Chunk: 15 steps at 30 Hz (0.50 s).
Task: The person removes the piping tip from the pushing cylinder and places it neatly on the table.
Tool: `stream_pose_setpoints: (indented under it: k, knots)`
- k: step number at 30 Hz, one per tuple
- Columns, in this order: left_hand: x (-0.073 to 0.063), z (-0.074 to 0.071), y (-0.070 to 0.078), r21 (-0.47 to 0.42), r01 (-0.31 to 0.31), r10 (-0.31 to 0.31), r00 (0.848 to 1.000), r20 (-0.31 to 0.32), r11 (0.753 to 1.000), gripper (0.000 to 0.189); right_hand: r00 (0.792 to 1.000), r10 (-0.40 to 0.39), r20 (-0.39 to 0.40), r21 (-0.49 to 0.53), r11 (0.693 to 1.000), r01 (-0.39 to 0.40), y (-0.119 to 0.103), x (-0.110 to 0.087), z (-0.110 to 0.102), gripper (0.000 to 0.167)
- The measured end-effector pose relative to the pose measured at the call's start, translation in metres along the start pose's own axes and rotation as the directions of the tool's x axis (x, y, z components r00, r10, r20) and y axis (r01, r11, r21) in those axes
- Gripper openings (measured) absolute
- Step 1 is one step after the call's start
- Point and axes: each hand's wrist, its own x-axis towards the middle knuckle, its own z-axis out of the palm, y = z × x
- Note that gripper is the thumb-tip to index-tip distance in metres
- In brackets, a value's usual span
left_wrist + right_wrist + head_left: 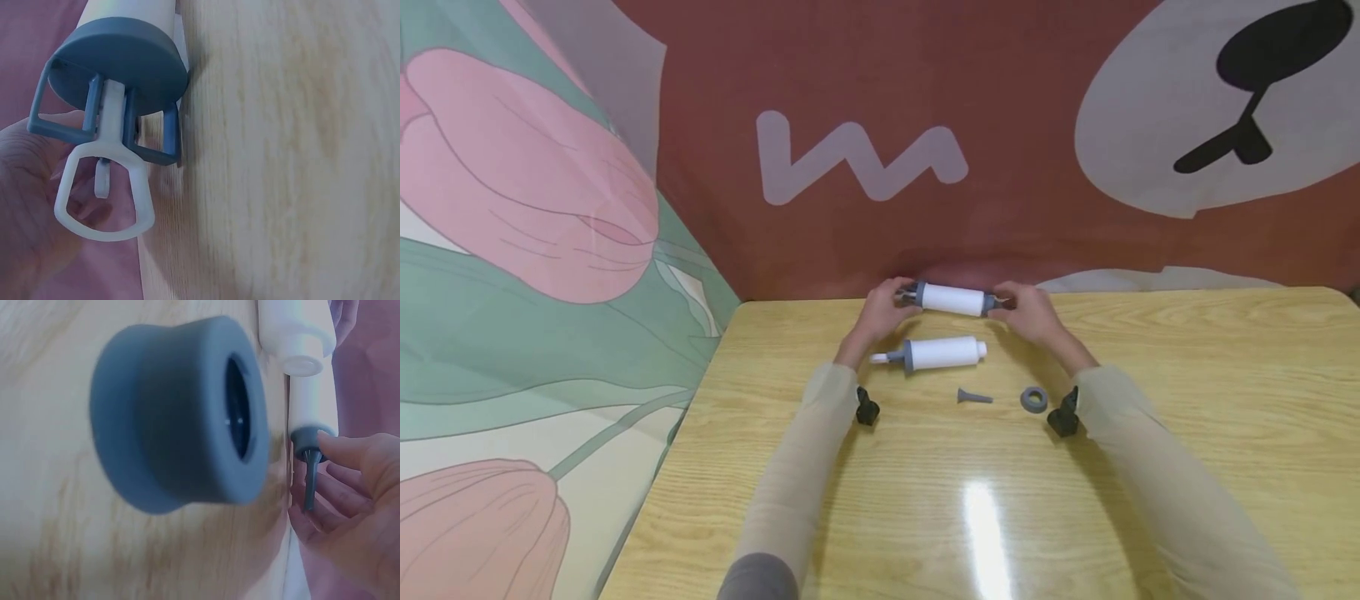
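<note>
At the table's back edge lies or hovers a white pastry syringe (952, 299) with grey ends; I cannot tell whether it touches the wood. My left hand (886, 312) holds its handle end, which has grey finger loops (67, 132) and a white plunger ring (145, 206). At the other end my right hand (1033, 315) grips the grey cap (306, 439), thumb on the cap and fingers about the thin grey nozzle (310, 487). A second white syringe (943, 353) lies in front, its nozzle end bare, grey cap and plunger to the left.
Nearer me on the wooden table (910, 500) lie a loose grey nozzle (975, 397) and a grey ring cap (1033, 400), close by the right wrist's black camera (1063, 417). A red printed backdrop (865, 242) rises right behind the table's back edge.
</note>
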Motion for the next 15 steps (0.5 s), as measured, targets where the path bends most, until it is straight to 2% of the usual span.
stream_pose_setpoints:
  k: [7, 15]
  knots:
    - [-0.0019, 0.0008, 0.0019, 0.011, -0.014, 0.014, 1.0, 0.01, 1.0, 0.053, 1.0, -0.015, 0.018, -0.002, 1.0, 0.015, 0.0032, -0.0027, 0.0011, 0.042]
    - [-0.004, 0.0013, 0.0019, 0.122, -0.029, 0.028, 1.0, 0.003, 0.992, 0.057, 0.998, -0.033, 0.049, 0.024, 0.999, 0.032, 0.0043, -0.0017, 0.002, 0.04]
